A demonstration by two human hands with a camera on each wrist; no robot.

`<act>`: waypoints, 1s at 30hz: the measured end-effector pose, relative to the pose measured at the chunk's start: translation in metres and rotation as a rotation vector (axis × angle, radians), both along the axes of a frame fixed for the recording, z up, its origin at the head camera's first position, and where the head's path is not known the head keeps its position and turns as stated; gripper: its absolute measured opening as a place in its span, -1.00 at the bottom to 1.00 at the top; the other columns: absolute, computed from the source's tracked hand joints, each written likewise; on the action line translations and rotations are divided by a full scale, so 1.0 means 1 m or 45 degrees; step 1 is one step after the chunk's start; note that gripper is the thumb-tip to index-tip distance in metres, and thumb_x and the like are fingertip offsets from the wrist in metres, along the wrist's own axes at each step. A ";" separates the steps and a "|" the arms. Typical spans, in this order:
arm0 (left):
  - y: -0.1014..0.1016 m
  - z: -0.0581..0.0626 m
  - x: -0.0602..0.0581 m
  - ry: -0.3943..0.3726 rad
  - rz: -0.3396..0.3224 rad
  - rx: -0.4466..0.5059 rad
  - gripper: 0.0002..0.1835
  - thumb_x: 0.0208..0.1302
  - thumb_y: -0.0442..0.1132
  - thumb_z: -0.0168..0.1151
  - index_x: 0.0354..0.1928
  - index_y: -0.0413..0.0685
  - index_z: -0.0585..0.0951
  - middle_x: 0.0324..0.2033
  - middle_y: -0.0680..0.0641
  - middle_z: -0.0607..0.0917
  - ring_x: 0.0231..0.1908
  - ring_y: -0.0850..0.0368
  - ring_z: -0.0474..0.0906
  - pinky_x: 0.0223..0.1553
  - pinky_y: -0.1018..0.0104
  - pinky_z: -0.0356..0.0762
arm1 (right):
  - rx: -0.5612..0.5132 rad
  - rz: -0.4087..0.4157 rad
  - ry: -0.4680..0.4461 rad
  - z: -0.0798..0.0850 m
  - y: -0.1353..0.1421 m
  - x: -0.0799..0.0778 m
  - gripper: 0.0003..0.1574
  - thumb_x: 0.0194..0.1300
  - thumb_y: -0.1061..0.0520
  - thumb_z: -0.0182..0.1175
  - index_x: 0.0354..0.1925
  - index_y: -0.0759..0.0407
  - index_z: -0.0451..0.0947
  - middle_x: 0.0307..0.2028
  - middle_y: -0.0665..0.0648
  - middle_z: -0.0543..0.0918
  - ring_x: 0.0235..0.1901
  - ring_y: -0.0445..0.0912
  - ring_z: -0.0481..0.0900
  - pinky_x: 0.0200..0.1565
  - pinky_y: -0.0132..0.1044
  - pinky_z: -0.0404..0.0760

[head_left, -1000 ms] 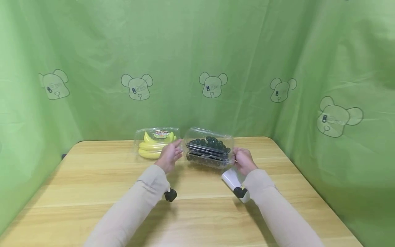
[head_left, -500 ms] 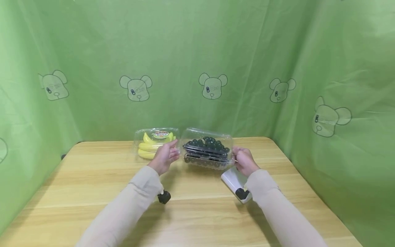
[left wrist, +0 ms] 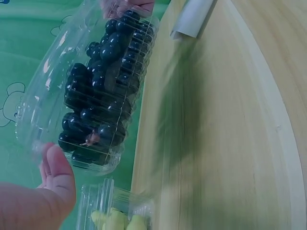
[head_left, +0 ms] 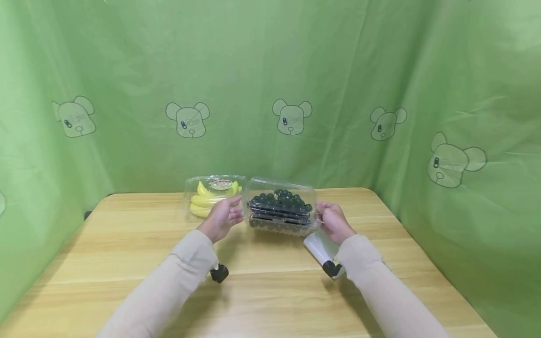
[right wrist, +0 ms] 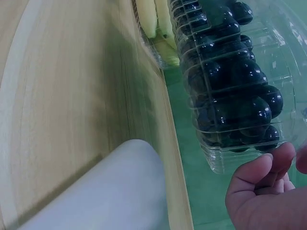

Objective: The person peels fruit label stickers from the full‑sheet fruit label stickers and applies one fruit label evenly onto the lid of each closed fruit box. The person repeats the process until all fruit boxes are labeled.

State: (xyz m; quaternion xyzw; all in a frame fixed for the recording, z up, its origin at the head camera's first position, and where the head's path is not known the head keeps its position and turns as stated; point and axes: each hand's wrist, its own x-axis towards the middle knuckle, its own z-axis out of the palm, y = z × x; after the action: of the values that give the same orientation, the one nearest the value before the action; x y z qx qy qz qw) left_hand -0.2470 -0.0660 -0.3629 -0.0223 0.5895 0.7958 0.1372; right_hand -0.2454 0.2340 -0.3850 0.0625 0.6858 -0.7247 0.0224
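Note:
A clear plastic clamshell box (head_left: 281, 185) of dark grapes (head_left: 281, 204) is held above the table, tilted down to the right. My right hand (head_left: 334, 220) pinches its right end; in the right wrist view the thumb and fingers (right wrist: 283, 155) meet at the end of the box. At the left end is my left hand (head_left: 221, 218), fingers fairly straight, with the fingertips (left wrist: 57, 160) right at the box's edge. Behind the left hand sits a second clear box of bananas (head_left: 204, 199) with an oval label (head_left: 221, 184), partly covered by that hand.
A white, tube-like object (head_left: 319, 246) lies on the wooden table (head_left: 270, 291) below my right hand, partly hidden by the wrist. Green curtains (head_left: 236, 56) with bear-head drawings stand around the table's back and sides.
The grape box has shifted slightly left and lower, still at the right hand's pinch. My left hand has drawn back a little to the left and toward me. The banana box stays put.

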 end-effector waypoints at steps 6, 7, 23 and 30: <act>-0.005 -0.006 0.004 0.033 -0.058 -0.029 -0.45 0.47 -0.16 -0.06 0.36 -0.37 0.23 -0.19 -0.14 0.37 -0.32 0.15 0.37 -0.04 0.23 0.47 | 0.033 0.028 0.022 -0.005 -0.002 0.003 -0.45 0.50 0.29 -0.24 0.37 0.47 0.06 -0.36 0.03 0.35 -0.45 -0.23 0.31 -0.46 -0.51 0.41; -0.006 -0.006 0.005 0.034 -0.073 -0.039 -0.45 0.47 -0.15 -0.07 0.36 -0.36 0.23 -0.21 -0.12 0.36 -0.33 0.15 0.35 -0.06 0.24 0.47 | 0.041 0.041 0.022 -0.005 -0.002 0.003 -0.44 0.50 0.29 -0.24 0.38 0.48 0.05 -0.36 0.03 0.35 -0.45 -0.23 0.31 -0.47 -0.51 0.41; -0.021 -0.008 0.016 0.048 -0.179 -0.195 -0.44 0.50 -0.09 -0.11 0.35 -0.37 0.22 -0.08 -0.22 0.35 -0.30 0.10 0.42 -0.10 0.22 0.55 | 0.038 0.069 0.039 -0.002 -0.011 0.012 -0.55 0.50 0.28 -0.21 0.26 0.49 0.14 -0.31 0.05 0.36 -0.44 -0.23 0.33 -0.45 -0.51 0.40; -0.025 -0.008 0.021 0.044 -0.220 -0.252 -0.47 0.49 -0.06 -0.10 0.29 -0.32 0.25 -0.41 -0.01 0.38 -0.39 0.13 0.43 -0.23 0.25 0.55 | 0.029 0.104 0.051 -0.002 -0.012 0.017 -0.53 0.51 0.28 -0.24 0.28 0.51 0.10 -0.26 0.07 0.35 -0.43 -0.24 0.32 -0.44 -0.52 0.38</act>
State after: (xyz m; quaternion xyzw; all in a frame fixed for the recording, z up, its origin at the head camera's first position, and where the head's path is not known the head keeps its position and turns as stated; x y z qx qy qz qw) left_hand -0.2265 -0.0909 -0.3704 0.0290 0.6672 0.7191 0.1922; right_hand -0.2285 0.2217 -0.3867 0.0204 0.6962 -0.7165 0.0375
